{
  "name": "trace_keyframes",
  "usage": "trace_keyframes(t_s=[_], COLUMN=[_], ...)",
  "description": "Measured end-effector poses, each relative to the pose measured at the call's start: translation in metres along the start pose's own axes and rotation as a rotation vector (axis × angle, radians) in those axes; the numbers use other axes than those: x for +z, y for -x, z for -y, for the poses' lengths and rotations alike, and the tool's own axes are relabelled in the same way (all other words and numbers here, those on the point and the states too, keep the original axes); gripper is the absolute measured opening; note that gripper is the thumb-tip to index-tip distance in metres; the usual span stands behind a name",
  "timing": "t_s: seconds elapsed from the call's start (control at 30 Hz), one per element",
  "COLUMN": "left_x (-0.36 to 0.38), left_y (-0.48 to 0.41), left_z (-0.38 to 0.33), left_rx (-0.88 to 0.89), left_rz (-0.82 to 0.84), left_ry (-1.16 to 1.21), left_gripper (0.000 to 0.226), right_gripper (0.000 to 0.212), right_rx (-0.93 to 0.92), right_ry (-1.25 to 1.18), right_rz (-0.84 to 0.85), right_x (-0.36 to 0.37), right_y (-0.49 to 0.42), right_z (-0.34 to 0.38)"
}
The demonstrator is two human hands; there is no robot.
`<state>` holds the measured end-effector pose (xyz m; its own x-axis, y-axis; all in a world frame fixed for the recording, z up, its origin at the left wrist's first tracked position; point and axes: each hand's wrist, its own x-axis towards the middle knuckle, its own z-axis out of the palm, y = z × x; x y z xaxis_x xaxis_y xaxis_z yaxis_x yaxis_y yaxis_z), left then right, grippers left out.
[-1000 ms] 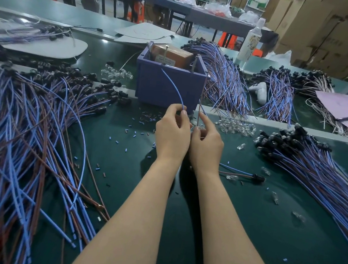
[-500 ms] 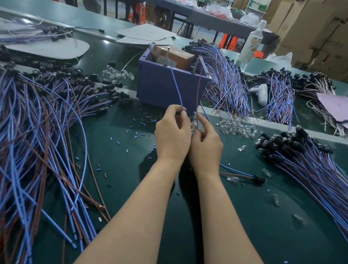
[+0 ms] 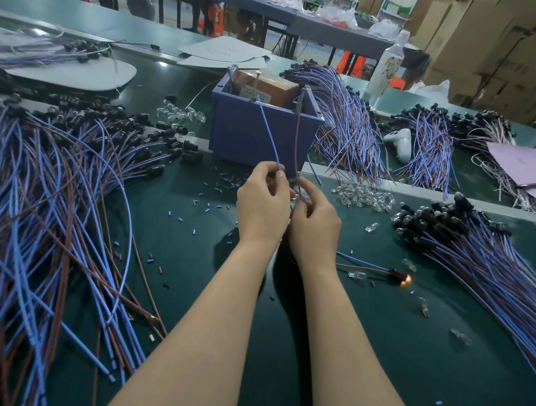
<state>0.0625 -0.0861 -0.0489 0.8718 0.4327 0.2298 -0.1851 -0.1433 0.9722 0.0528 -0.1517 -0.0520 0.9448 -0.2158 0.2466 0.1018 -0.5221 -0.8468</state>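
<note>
Glowing orange now, dark in both earlier views: small black lamp holder (image 3: 400, 276) lying on the dark green worktop (image 3: 375, 365), just right of the right forearm. Raised since a second ago: thin brown insulated wire (image 3: 296, 146), now running from the right hand (image 3: 316, 223) up to the right-hand metal pin (image 3: 300, 98) on the rim of the square purple plastic box (image 3: 244, 133). Already up a second ago and unchanged: thin blue insulated wire (image 3: 269, 136), from the left hand (image 3: 261, 202) to the left-hand metal nail (image 3: 257, 81). Left fingers (image 3: 279, 173) pinching the blue wire just below the box front; right fingers (image 3: 306, 190) curled round the brown one, close beside. Hands nearly touching, held above the worktop in front of the box.

Probably a lighting test, with both leads of one assembly on the two contacts. Light on, so likely a pass for this piece. Next, by that reading: leads off the pins, then over to a finished heap, perhaps the bundled blue-and-brown wires with black holders (image 3: 487, 261) at the right. Worth watching: slack leads slipping off the pins, or snagging the loose heap of blue and brown wires (image 3: 25, 208) at the left.
</note>
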Motion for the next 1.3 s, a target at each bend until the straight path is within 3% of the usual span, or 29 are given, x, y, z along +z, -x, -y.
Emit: trace_keyframes(t_s=[1.3], left_x=[-0.0032], left_y=[-0.0028], left_z=[-0.0006], left_rx=[-0.001], left_rz=[0.031], left_ry=[-0.013], left_gripper=[0.009], right_gripper=[0.041], right_rx=[-0.012], right_ry=[0.0], right_rz=[0.013], right_x=[-0.0014], right_y=[-0.0007], right_z=[-0.0008])
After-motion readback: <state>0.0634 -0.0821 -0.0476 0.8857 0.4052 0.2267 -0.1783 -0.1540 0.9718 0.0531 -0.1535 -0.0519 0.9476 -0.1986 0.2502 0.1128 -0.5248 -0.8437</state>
